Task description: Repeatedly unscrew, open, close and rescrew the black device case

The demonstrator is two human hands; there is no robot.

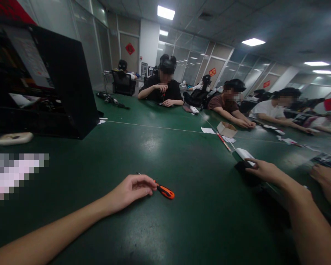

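Note:
My left hand [132, 189] lies on the green table [160, 154] with its fingers curled over a small screwdriver [165, 191] with an orange and black handle, whose thin shaft sticks out behind the hand. My right hand [262, 170] reaches to the right and rests on a small black object [241, 167] beside a white card or box [244, 153]. Its fingers are bent over that object.
A black open case [44, 81] stands at the left with a beige device [15, 138] before it. A small cardboard box [226, 129], a red pen [224, 142] and papers lie ahead right. Several people sit along the far and right sides; another person's hand [327, 176] is at far right.

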